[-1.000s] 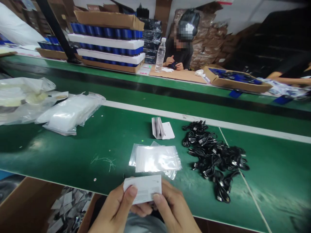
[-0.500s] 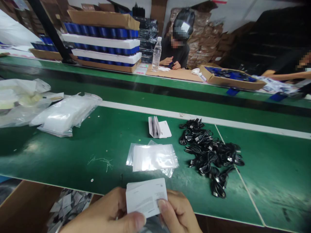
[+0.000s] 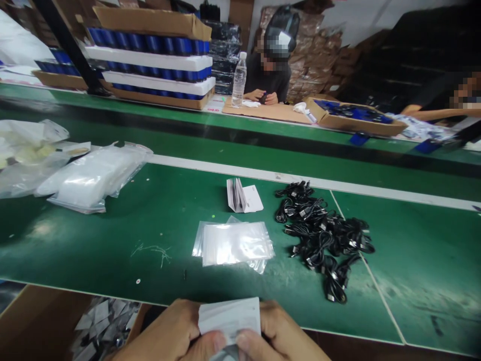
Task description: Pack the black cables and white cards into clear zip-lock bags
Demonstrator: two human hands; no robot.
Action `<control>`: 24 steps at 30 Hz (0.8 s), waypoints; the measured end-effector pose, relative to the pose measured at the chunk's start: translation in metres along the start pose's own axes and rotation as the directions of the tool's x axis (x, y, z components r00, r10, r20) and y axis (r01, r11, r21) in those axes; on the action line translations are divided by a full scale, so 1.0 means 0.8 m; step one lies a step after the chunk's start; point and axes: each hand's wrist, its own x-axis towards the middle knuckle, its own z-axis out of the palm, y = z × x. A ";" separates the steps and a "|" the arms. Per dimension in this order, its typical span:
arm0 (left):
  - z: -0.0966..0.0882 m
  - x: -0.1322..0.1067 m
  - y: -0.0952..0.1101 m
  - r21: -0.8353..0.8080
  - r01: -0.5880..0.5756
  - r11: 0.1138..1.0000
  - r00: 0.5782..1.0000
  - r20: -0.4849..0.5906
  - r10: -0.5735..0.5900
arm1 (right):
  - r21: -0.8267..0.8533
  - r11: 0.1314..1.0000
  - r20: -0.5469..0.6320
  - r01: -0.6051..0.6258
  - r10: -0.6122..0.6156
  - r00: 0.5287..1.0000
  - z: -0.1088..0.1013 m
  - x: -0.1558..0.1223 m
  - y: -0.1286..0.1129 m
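A small stack of white printed cards (image 3: pixel 231 315) is gripped between both hands at the bottom of the view, slightly fanned. My left hand (image 3: pixel 176 333) closes on its left side, thumb on the front. On the right side my right hand (image 3: pixel 278 333) pinches it, its thumb beside the other one. Something greyish shows below the thumbs, too hidden to name. Beyond the hands lie flat clear plastic bags (image 3: pixel 236 244) in a loose pile. Behind them stands a folded bunch of white cards (image 3: pixel 242 195). To the right is a heap of black USB cables (image 3: pixel 323 230).
Packs of clear bags (image 3: pixel 93 175) lie at the left. Below the table edge, a cardboard box (image 3: pixel 48 316) holds small packets. Across the green table (image 3: pixel 169 200) are stacked trays of blue items (image 3: pixel 150 65), a water bottle (image 3: pixel 239 82) and a co-worker (image 3: pixel 268 80).
Both hands and the card stack have moved lower and closer to me. The cards are now tilted and more fanned, and the thumbs have come together.
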 end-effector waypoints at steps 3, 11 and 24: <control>0.001 0.003 -0.004 0.057 0.055 0.997 0.998 0.035 -0.057 | -0.081 0.995 0.073 0.054 -0.048 0.996 0.001 0.006 0.006; 0.017 0.010 -0.032 0.123 0.127 0.984 0.986 -0.128 -0.111 | -0.451 0.856 -0.174 0.254 -0.363 0.915 0.021 0.019 0.030; 0.016 0.024 -0.051 0.204 -0.063 0.977 0.982 -0.160 0.097 | -0.099 0.993 -0.103 0.064 -0.074 0.992 0.018 0.029 0.019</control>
